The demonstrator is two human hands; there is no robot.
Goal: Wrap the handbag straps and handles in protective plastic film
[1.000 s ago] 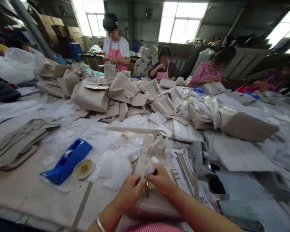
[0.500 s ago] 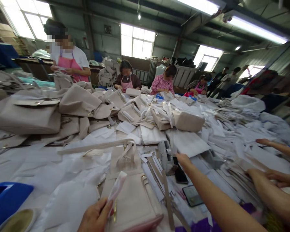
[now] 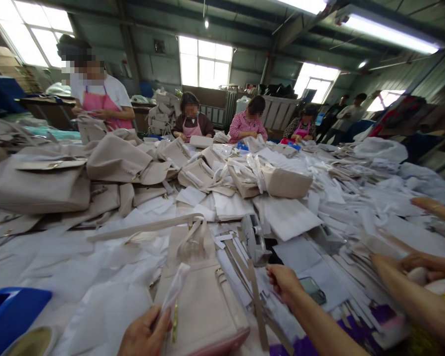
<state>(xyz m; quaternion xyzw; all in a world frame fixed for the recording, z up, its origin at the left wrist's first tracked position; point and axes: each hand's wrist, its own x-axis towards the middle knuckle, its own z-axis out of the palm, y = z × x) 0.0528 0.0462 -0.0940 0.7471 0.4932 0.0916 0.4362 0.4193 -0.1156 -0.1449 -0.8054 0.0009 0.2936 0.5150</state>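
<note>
A beige handbag [image 3: 203, 306] lies flat in front of me with its handles [image 3: 192, 237] pointing away. My left hand [image 3: 144, 333] is at the bottom edge, its fingers closed on a strip of white wrapping sheet [image 3: 173, 291] held against the bag's left side. My right hand [image 3: 283, 282] hovers over the table to the right of the bag with its fingers curled in; what they pinch is too small to make out. It is next to a long beige strap [image 3: 257, 306] and a dark phone [image 3: 311, 289].
A blue tape dispenser [image 3: 10, 311] and a round dish [image 3: 29, 341] sit bottom left. A grey tool [image 3: 254, 240] stands beyond the bag. Beige bags [image 3: 36, 185] and white sheets [image 3: 285, 215] cover the table. Another person's hands [image 3: 422, 262] work at right; several workers stand opposite.
A second ago both hands pinched the white wrap over the bag. The right hand then reached out toward the phone and has now drawn back, fingers curled. The view has swung right.
</note>
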